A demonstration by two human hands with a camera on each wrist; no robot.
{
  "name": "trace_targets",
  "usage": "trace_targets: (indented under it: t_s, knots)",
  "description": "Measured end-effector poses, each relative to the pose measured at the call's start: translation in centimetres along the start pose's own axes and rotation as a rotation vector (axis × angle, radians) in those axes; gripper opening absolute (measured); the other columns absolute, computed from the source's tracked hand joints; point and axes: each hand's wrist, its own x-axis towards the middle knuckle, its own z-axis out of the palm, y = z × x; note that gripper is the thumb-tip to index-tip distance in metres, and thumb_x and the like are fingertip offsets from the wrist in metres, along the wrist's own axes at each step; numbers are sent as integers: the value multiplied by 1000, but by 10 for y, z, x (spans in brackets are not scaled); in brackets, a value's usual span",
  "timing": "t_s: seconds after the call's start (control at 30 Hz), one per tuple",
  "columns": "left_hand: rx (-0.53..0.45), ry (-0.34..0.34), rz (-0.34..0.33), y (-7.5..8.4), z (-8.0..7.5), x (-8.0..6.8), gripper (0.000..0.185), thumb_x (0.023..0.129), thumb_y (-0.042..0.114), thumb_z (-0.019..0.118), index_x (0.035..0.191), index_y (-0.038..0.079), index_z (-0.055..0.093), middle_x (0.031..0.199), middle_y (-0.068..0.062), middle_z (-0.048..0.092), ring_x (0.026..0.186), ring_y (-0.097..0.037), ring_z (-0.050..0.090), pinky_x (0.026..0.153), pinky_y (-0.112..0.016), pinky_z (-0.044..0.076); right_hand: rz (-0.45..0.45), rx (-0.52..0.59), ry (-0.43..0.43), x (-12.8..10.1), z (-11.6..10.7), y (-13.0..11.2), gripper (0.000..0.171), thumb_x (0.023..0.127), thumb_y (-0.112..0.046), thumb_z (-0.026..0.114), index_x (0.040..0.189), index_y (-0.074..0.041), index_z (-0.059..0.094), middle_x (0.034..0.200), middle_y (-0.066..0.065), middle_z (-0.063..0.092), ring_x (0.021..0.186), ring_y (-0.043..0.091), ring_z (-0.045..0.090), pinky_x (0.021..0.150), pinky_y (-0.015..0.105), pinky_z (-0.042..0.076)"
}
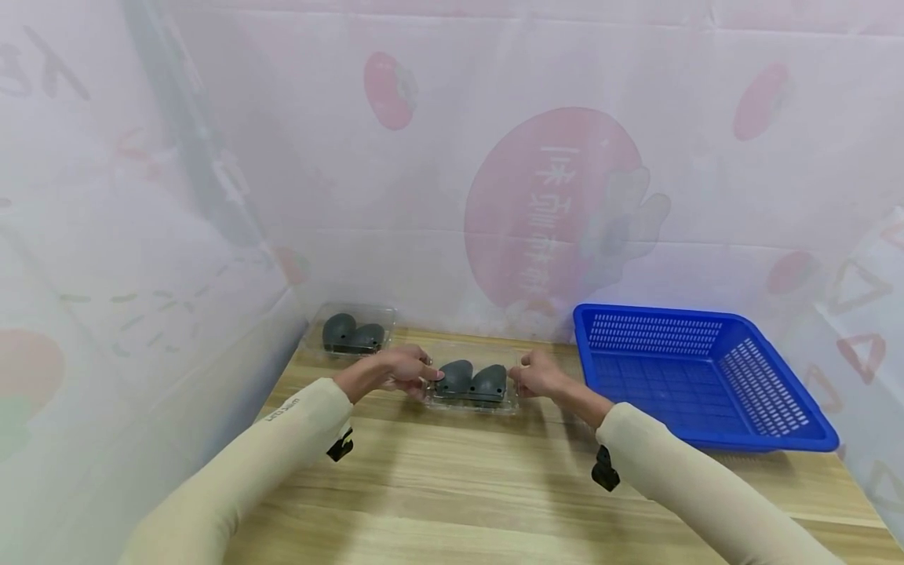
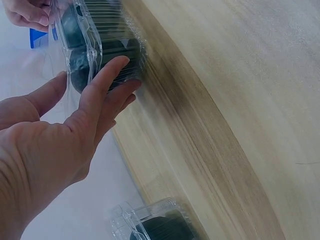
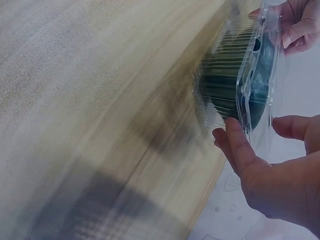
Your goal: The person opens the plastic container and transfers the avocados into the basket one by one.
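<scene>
A clear plastic clamshell box (image 1: pixel 472 382) with two dark rounded fruits inside lies on the wooden table (image 1: pixel 459 486), toward the back. My left hand (image 1: pixel 399 369) holds its left end, and my right hand (image 1: pixel 537 375) holds its right end. In the left wrist view the left hand's fingers (image 2: pixel 107 85) lie along the box (image 2: pixel 100 50), with the thumb near the lid. In the right wrist view a finger of the right hand (image 3: pixel 260 170) touches the tray of the box (image 3: pixel 240 85) and the thumb is by the lid. At the far end the left hand (image 3: pixel 295 25) curls on the lid's edge.
A second clamshell box (image 1: pixel 351 331) with dark fruits sits at the back left corner, also in the left wrist view (image 2: pixel 155 225). A blue plastic basket (image 1: pixel 650 311) stands at the right. Pink-printed white sheets wall in the table at the back and sides.
</scene>
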Motion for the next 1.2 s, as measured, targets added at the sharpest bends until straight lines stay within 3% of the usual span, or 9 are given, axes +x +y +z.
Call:
trace_targets:
  t_s: [0.17,0.3,0.43,0.53,0.63,0.7,0.87,1.0,1.2]
  knots:
    - [8,0,0,-1,-1,1,71,108,13,64,161,-14,26,158,-36,41,68,-18,69,83,-42,63,-19,-1,3,-1,2,4,49,106,-7,59,66,-16,32,59,2,50,57,15,48,63,32,44]
    - [-21,-9,3,-3,0,1,67,108,13,64,159,-15,31,138,-33,55,62,-16,64,84,-43,63,-12,-6,19,-2,3,4,34,105,-10,58,73,-8,48,60,2,50,58,15,48,68,34,46]
    - [-42,-20,8,-4,0,0,61,108,13,63,155,-15,36,108,-22,61,54,-14,56,82,-42,64,-12,-6,37,-4,3,4,20,105,-11,57,96,5,65,65,5,57,68,18,59,85,39,55]
    - [-8,-2,4,-4,1,-2,35,108,16,64,130,-10,56,93,-14,60,58,-15,59,75,-38,63,-16,9,40,-6,4,6,30,107,-12,56,119,13,67,74,10,64,79,23,67,99,44,55]
    - [20,28,3,-4,2,-4,36,108,18,65,131,-10,56,111,-22,64,85,-22,71,81,-38,63,-14,32,44,-8,5,8,44,109,-15,56,142,15,57,82,18,67,84,28,69,102,50,55]
    - [29,52,7,-3,4,-5,60,108,18,65,153,-13,40,140,-29,56,109,-29,70,94,-43,60,-8,61,51,-9,6,9,53,110,-15,56,152,16,45,99,23,70,90,30,70,104,53,54]
    - [136,115,65,0,9,-11,81,108,25,63,167,-6,15,162,-31,39,140,-40,53,113,-54,46,1,127,59,-11,8,12,51,111,-17,55,149,17,48,121,27,65,96,31,69,96,48,59]
    - [362,219,197,6,13,-13,77,108,25,60,166,-7,20,167,-32,29,154,-47,32,121,-59,34,-1,179,57,-13,9,15,37,112,-17,53,130,15,60,93,18,60,84,26,59,87,46,57]
    - [643,374,382,17,22,-8,66,106,19,66,158,-9,37,160,-33,40,149,-47,39,120,-57,37,-19,227,53,-19,8,20,32,114,-18,51,95,8,57,79,6,48,76,24,49,73,42,47]
